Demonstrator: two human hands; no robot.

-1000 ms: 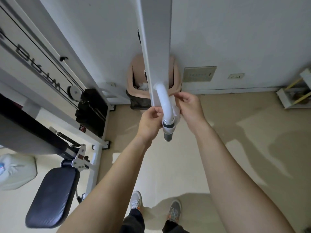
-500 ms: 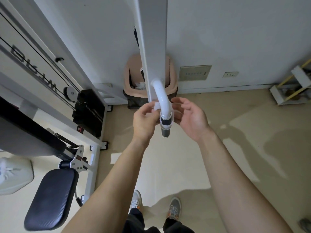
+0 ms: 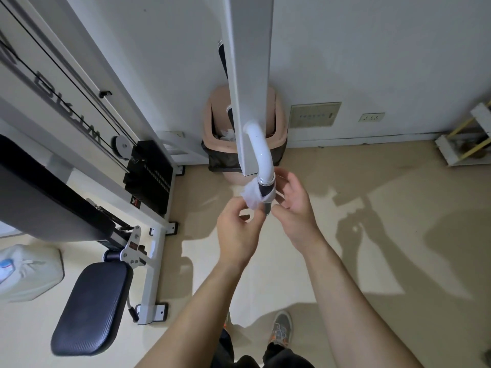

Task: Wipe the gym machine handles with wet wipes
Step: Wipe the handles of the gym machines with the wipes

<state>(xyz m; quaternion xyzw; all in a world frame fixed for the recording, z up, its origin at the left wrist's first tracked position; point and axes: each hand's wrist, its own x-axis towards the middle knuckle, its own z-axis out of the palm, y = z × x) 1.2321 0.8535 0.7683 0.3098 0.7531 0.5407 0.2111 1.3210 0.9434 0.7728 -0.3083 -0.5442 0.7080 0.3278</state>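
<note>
Item: handle [image 3: 266, 191], the dark grip with a metal tip at the end of a white curved tube, hanging from the machine's upright beam above the floor [image 3: 372, 235]. Item: wet wipe [image 3: 252, 198], bunched and draped round the left side of the grip, loose rather than wrapped tight. Left hand [image 3: 236, 233]: fingers curled, thumb and forefinger seemingly pinching the wipe's lower edge just under the grip. Right hand [image 3: 295, 205]: open, fingers relaxed and spread beside the grip, gripping nothing; whether its fingertips touch the wipe on the far side cannot be told. Hazards, as judged: held by one small pinch, the wipe may slide off the short end of the grip and drop to the floor, dirtying it; being bunched, it may clean only one side, missing the far face and the metal tip; a pull without the right hand closing may swing the handle away.
</note>
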